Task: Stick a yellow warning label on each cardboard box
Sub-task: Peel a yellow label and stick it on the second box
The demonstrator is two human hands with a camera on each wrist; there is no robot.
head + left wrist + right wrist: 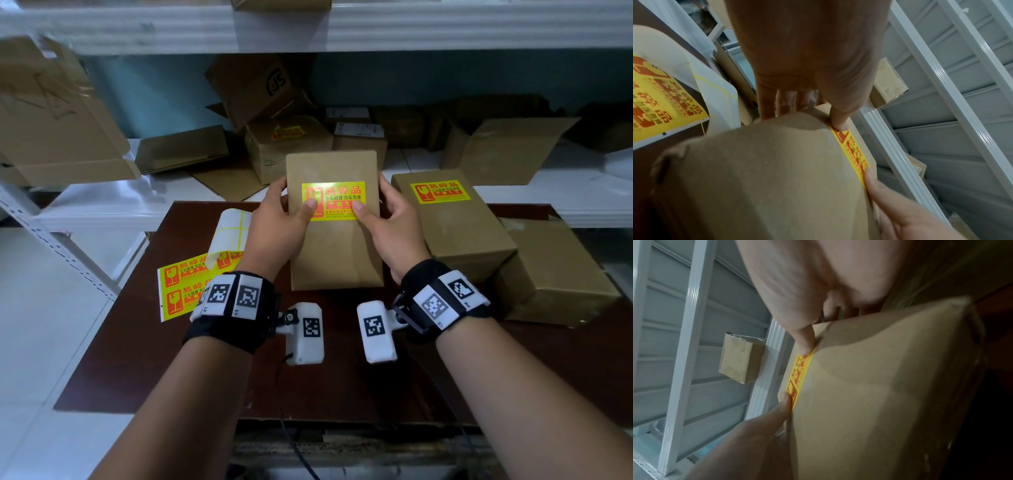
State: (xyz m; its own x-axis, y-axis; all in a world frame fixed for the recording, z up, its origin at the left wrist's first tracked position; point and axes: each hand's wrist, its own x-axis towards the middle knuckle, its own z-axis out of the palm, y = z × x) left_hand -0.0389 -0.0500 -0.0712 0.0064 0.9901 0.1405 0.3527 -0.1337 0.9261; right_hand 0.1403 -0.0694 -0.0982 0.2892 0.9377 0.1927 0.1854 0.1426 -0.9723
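A plain cardboard box [334, 253] stands tilted on the brown table [212, 359], held from both sides. My left hand [279, 219] grips its left edge, thumb pressing the yellow warning label [334, 200] on its face. My right hand [392, 221] grips the right edge, thumb on the label's lower right. In the left wrist view the box [766, 178] fills the frame, the label [854, 151] edge-on under both thumbs. The right wrist view shows the same box [890, 394] and label [799, 374].
A labelled box [452, 226] lies to the right on a larger box [555, 274]. A sheet of spare yellow labels [186, 284] with curled backing paper [229, 236] lies at the left. Several boxes crowd the white shelf [102, 202] behind.
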